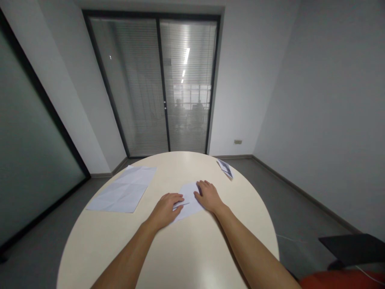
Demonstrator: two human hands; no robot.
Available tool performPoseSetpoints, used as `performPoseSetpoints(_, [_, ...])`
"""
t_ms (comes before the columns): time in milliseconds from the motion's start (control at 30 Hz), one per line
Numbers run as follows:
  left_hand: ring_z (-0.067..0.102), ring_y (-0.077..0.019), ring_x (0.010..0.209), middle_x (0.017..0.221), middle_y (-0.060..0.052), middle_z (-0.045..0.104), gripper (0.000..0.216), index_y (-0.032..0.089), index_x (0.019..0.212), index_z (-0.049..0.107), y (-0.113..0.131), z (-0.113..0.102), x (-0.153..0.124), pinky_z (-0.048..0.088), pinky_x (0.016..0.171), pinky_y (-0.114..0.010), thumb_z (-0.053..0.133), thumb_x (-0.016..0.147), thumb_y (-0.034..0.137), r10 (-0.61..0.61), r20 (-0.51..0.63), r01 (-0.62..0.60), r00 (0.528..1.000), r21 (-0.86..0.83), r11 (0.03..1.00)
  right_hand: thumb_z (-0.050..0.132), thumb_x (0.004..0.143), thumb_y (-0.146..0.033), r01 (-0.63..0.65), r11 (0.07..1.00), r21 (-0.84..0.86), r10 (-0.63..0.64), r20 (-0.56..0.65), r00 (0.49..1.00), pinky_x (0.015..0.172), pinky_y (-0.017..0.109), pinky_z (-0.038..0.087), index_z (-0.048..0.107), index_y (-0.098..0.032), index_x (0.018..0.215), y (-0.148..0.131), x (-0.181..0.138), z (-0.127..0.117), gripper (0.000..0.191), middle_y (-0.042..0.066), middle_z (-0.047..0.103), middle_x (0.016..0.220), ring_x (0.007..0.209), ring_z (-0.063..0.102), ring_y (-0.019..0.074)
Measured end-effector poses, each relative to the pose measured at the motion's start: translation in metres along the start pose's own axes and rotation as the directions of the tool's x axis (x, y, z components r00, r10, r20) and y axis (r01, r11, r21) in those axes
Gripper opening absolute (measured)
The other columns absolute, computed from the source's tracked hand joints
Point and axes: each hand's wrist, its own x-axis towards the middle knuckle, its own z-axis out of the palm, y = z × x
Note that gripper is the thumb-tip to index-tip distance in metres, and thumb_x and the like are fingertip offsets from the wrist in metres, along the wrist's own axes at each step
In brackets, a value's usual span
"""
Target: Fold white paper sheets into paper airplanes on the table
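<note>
A partly folded white sheet of paper (189,196) lies on the round table between my two hands. My left hand (168,206) is at its left side, thumb and fingers closed around a raised folded flap. Part of the flap is hidden under those fingers. On the paper's right edge rests my right hand (209,196), palm down, with its fingers laid flat and the thumb apart from them.
A larger creased white sheet (126,192) lies at the table's left edge. Near the right rim is a small folded paper (225,168) with dark print. The pale round table (183,160) stands before a glazed door with blinds (189,100). A dark object (355,247) is at lower right.
</note>
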Motion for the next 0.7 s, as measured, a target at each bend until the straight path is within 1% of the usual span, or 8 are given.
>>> performPoseSetpoints(100, [0.065,-0.0255,0.116,0.122,-0.007,0.073,0.022,0.025,0.104,0.077,0.003,-0.002,-0.001,0.043,0.109,-0.046,0.065,0.085,0.024,0.010,0.007,-0.010,1.000,0.033,0.999,0.051,0.093,-0.043,-0.059,0.998,-0.026,0.059,0.025,0.998,0.117,0.057,0.024,0.050,-0.010,0.144,0.002,0.000,0.002,0.060,0.019,0.045,0.153,0.143,0.035,0.0389])
performPoseSetpoints(233, [0.065,-0.0250,0.113,0.119,-0.007,0.074,0.019,0.024,0.097,0.077,0.009,-0.005,0.001,0.045,0.105,-0.044,0.059,0.091,0.027,0.027,0.020,-0.028,0.999,0.069,0.997,0.050,0.094,-0.045,-0.073,0.997,-0.005,0.073,0.061,0.995,0.119,0.058,0.019,0.044,-0.011,0.149,0.004,0.000,0.003,0.065,0.017,0.040,0.157,0.148,0.028,0.0388])
performPoseSetpoints(400, [0.066,-0.0236,0.095,0.095,-0.006,0.076,0.021,0.024,0.094,0.075,0.014,-0.008,0.004,0.047,0.094,-0.040,0.054,0.094,0.026,0.045,0.019,-0.047,0.999,0.113,0.993,0.054,0.092,-0.046,-0.031,0.998,0.053,0.025,0.110,0.994,0.119,0.060,0.017,0.042,-0.014,0.151,0.004,-0.002,0.000,0.068,0.016,0.039,0.158,0.149,0.025,0.0385])
performPoseSetpoints(467, [0.066,-0.0233,0.094,0.093,-0.006,0.075,0.020,0.024,0.094,0.074,0.013,-0.007,0.004,0.047,0.093,-0.039,0.055,0.093,0.025,0.048,0.022,-0.050,0.999,0.121,0.991,0.055,0.092,-0.046,0.004,0.997,0.075,-0.014,0.127,0.992,0.120,0.060,0.016,0.042,-0.015,0.151,0.004,-0.003,-0.002,0.068,0.015,0.039,0.158,0.149,0.025,0.0380])
performPoseSetpoints(533, [0.065,-0.0233,0.100,0.101,-0.006,0.074,0.019,0.024,0.099,0.073,0.010,-0.005,0.002,0.045,0.099,-0.040,0.056,0.092,0.023,0.054,0.039,-0.059,0.998,0.133,0.989,0.054,0.092,-0.047,0.030,0.996,0.090,-0.042,0.142,0.989,0.120,0.060,0.015,0.042,-0.014,0.151,0.004,-0.004,-0.003,0.068,0.015,0.039,0.158,0.150,0.025,0.0372])
performPoseSetpoints(600, [0.063,-0.0236,0.114,0.117,-0.008,0.072,0.024,0.023,0.110,0.071,0.006,-0.002,0.000,0.040,0.108,-0.043,0.056,0.092,0.023,0.035,0.064,-0.046,0.997,0.166,0.985,0.055,0.092,-0.047,0.038,0.995,0.090,-0.050,0.145,0.988,0.120,0.060,0.014,0.043,-0.014,0.150,0.004,-0.004,-0.004,0.068,0.016,0.037,0.159,0.150,0.023,0.0368])
performPoseSetpoints(700, [0.051,-0.0255,0.135,0.142,-0.009,0.060,0.037,0.022,0.130,0.062,0.002,0.003,-0.002,0.028,0.119,-0.049,0.052,0.095,0.029,-0.046,0.098,0.020,0.994,0.251,0.968,0.056,0.092,-0.044,0.086,0.994,0.070,-0.094,0.117,0.989,0.121,0.060,0.011,0.050,-0.017,0.146,0.002,-0.004,-0.006,0.061,0.015,0.033,0.161,0.152,0.019,0.0356])
